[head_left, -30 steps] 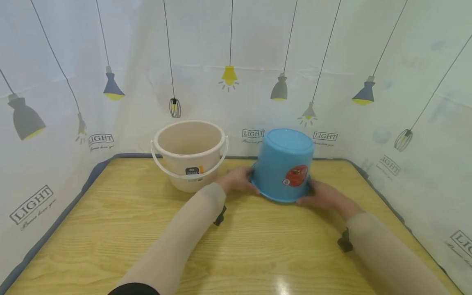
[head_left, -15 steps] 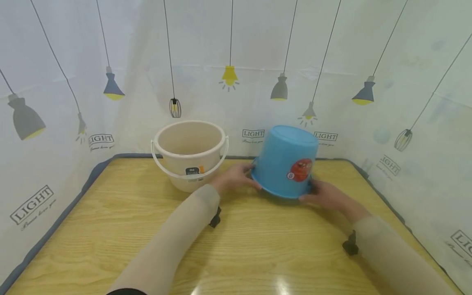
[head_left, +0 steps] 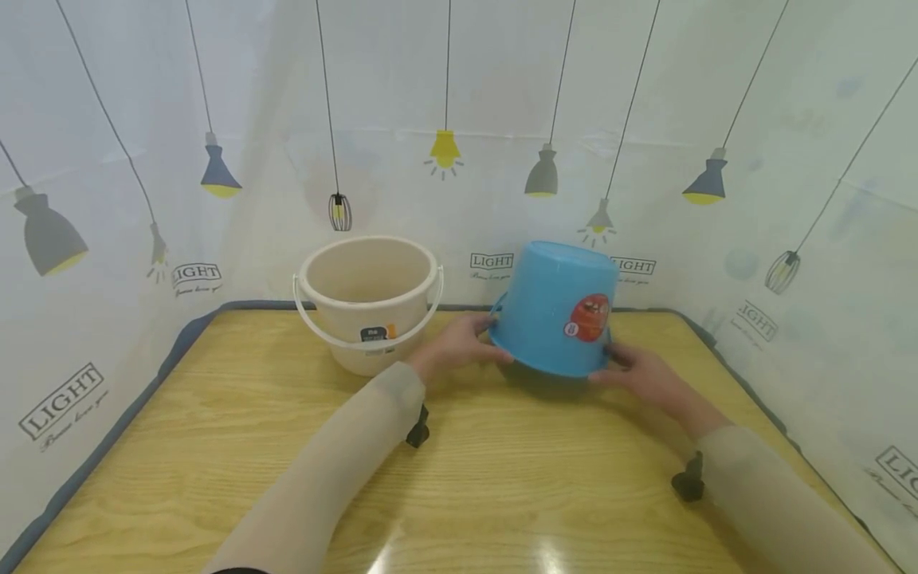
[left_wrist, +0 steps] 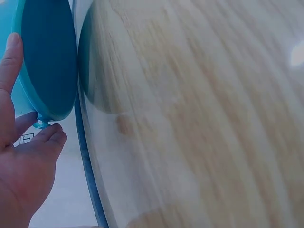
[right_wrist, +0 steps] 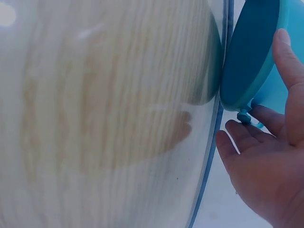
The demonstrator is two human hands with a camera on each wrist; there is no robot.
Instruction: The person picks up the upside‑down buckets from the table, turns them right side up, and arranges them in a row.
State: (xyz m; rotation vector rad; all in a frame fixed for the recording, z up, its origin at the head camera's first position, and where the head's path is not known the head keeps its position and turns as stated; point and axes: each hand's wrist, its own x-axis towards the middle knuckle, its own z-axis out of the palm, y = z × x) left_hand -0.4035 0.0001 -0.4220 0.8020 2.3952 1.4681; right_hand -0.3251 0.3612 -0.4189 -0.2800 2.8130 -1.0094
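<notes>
A blue bucket (head_left: 555, 311) with a red round sticker is upside down, its near rim raised off the wooden table and its body tilted. On its left side my left hand (head_left: 462, 343) grips the rim, the thumb along the outer edge and fingers around the handle joint (left_wrist: 42, 122). My right hand (head_left: 645, 379) grips the opposite side of the rim in the same manner, by the other handle joint (right_wrist: 244, 116). Left of it, a cream bucket (head_left: 366, 311) stands upright with its handle (head_left: 358, 344) hanging down in front.
The light wooden table (head_left: 459, 478) is edged in blue. A pale curtain (head_left: 402, 80) printed with hanging lamps encloses the back and sides. The cream bucket is close beside my left forearm (head_left: 344, 454).
The blue bucket has risen off the table, turned slightly so its sticker shifted right, and tilted. Both hands have moved with it. The cream bucket stays put.
</notes>
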